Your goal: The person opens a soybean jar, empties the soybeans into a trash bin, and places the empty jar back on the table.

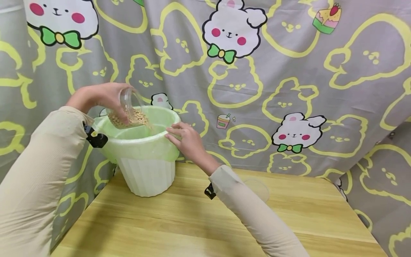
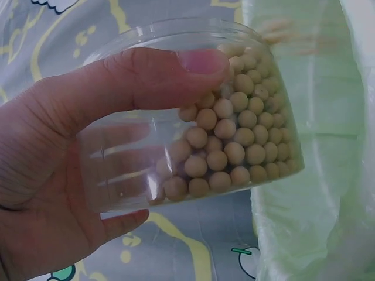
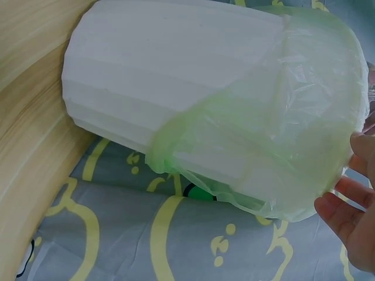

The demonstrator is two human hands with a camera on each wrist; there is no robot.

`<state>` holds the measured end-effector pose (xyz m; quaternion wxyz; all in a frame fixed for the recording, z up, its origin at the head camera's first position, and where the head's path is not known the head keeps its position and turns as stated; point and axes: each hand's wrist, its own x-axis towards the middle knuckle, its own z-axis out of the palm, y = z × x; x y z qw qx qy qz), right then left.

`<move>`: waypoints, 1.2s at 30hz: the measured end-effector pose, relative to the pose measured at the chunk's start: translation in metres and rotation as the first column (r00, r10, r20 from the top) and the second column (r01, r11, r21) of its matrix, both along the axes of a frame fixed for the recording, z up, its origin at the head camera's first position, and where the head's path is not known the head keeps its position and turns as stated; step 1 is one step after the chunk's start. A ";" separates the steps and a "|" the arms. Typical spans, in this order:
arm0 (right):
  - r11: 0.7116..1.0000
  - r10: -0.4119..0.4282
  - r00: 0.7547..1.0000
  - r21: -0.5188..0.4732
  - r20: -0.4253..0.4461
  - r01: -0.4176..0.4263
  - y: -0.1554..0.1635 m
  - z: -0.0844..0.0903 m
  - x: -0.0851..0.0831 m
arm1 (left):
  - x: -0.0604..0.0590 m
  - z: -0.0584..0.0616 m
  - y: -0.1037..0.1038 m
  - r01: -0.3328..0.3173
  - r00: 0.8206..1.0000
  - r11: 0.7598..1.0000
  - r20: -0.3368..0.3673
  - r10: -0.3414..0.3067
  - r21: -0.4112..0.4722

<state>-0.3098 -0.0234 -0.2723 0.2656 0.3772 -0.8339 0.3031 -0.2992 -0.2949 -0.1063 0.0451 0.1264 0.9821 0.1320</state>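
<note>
The left hand is gripping a clear jar, thumb across the top wall and fingers curled beneath it. The jar is lying nearly on its side, its long axis running from the palm toward the bin, mouth tipped down over the near-left part of the rim. The beans are crowding at the mouth end, some already blurring past the lip into the green liner. The right hand is resting on the opposite, right-hand rim, fingers fairly straight and laid together against the liner's edge, steadying the bin on the counter. The left hand is the one over the opening, with the bin directly below and ahead of it.
</note>
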 end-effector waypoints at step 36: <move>0.999 -0.005 1.000 0.033 -0.008 0.005 0.001 0.002 -0.003 | -0.002 -0.005 0.026 0.047 0.996 0.998 0.079 -0.043 -0.046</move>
